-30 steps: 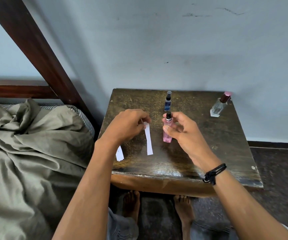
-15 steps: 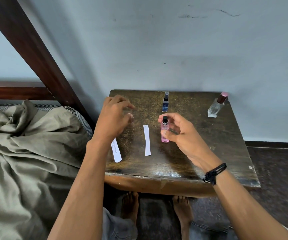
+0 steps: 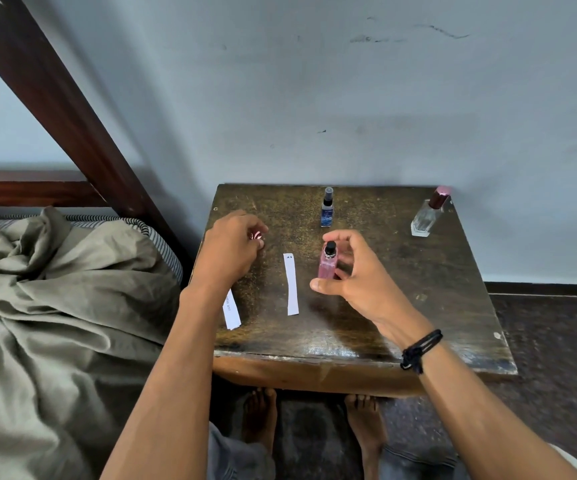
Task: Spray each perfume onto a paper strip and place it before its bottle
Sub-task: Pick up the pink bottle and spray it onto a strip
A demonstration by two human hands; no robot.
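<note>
A slim pink perfume bottle (image 3: 328,263) with a bare black nozzle stands upright on the dark wooden table (image 3: 418,299). My right hand (image 3: 360,275) curls round it from the right, with the thumb low by its base. My left hand (image 3: 233,247) is at the table's left side and pinches a small shiny pinkish cap (image 3: 256,235). A white paper strip (image 3: 290,284) lies flat just left of the pink bottle. A second strip (image 3: 231,311) with print on it lies partly under my left wrist.
A small blue spray bottle (image 3: 327,211) stands at the table's back middle. A clear glass bottle with a maroon cap (image 3: 425,216) is at the back right corner. A bed with an olive sheet (image 3: 55,306) adjoins on the left. Bare feet (image 3: 363,427) show under the table.
My left hand let go of the strip, which now lies flat, moved left and back, and took up the small cap. My right hand lowered the pink bottle onto the table.
</note>
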